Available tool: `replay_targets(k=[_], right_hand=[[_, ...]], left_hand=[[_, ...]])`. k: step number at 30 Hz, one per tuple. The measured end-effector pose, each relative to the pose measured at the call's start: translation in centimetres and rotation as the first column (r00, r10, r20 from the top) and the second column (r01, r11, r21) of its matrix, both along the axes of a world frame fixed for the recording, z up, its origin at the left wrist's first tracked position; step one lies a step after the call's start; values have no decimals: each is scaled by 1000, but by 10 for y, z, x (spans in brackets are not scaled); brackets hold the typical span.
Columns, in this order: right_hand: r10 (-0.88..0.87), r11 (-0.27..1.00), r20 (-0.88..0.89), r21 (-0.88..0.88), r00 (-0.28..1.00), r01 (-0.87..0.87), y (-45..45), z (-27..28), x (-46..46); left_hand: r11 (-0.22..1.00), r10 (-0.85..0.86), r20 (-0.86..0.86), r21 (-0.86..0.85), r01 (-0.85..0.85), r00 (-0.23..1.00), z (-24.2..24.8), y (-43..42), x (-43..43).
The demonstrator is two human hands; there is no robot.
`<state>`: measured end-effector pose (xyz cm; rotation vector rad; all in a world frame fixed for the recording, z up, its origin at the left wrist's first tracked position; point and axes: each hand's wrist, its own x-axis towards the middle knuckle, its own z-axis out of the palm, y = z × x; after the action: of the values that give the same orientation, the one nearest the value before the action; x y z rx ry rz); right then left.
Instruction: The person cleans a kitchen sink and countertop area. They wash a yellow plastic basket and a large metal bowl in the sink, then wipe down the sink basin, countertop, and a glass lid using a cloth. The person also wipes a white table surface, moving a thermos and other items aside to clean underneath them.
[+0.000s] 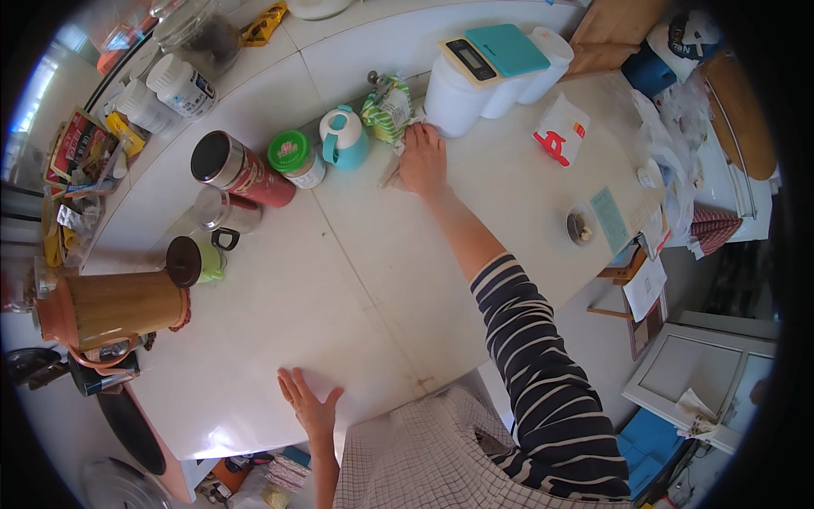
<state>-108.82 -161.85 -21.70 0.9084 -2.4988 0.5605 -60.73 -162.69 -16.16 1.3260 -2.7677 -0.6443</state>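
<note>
My right hand [423,159] reaches to the back of the white tabletop [375,254] and presses on a pale crumpled cloth [392,176], which shows at its left side and beyond the fingertips. A green-striped packet [389,111] closed with a metal clip stands just left of the fingers. To the right are white canisters [455,95] with a kitchen scale [493,54] lying across their tops. My left hand [311,404] rests near the front edge, fingers spread, holding nothing.
Along the back left stand a small teal-and-white jug [344,137], a green-lidded jar [296,159], a red thermos [245,168], a glass jar [227,210], a green cup [206,261] and a large tan jug [121,305]. At right lie a red-and-white packet [563,130] and a small bowl [580,224].
</note>
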Motion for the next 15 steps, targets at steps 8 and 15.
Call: replay_targets(k=[8, 15], right_hand=[[-8, 995, 42, 96, 999, 4, -9, -4, -13], [269, 959, 206, 28, 941, -281, 0, 1, 171]], left_hand=[[999, -11, -16, -39, 10, 1000, 2, 0, -5], [1000, 15, -18, -5, -15, 1000, 0, -1, -4]])
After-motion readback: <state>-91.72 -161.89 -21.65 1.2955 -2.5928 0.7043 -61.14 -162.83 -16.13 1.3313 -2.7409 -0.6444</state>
